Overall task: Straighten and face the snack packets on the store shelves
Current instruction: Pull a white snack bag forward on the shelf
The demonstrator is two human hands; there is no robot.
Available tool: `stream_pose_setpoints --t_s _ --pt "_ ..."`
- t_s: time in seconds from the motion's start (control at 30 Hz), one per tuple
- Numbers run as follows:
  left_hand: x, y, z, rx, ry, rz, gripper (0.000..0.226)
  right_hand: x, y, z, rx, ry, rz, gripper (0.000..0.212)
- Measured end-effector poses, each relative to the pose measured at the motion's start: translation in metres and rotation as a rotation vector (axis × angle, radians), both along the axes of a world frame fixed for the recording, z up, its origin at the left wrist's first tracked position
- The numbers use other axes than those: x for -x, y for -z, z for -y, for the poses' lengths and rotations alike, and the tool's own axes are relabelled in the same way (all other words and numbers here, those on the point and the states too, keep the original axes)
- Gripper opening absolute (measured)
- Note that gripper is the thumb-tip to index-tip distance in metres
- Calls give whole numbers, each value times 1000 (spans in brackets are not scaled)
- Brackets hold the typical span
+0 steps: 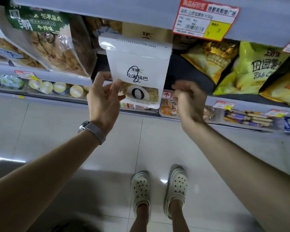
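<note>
A white snack packet (137,64) with black lettering and a clear window at its bottom hangs upright in front of the middle shelf. My left hand (105,99) pinches its lower left corner between thumb and fingers. My right hand (189,97) is just right of the packet, blurred, fingers curled, holding nothing and not touching it. Behind the packet stands a brown packet (147,33) of the same brand. To the right lie yellow and green chip bags (256,67), tilted. At the left stands a large clear bag (57,47) with a green label.
The upper shelf's edge (107,9) carries a red and yellow price tag (206,19). Lower shelves hold round cups (60,87) and wrapped sticks (248,117). The tiled floor and my feet in white clogs (159,186) are below.
</note>
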State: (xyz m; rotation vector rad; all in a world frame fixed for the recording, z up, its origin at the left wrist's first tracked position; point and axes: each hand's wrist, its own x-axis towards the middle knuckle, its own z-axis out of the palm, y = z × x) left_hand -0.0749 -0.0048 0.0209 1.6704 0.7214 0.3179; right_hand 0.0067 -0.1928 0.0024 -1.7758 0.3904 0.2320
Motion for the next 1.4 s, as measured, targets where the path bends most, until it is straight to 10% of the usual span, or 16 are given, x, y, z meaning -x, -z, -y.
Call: stream_pose_setpoints --t_s 0.63,0.93,1.4 --pt "-89 -8 118 -75 200 4 8 -35 7 93 95 135 225 12" --pt "-74 -2 104 -36 332 -187 66 -53 16 86 78 117 239 10" --pt "-86 5 100 -171 316 -306 54 -73 22 88 138 -64 275 13"
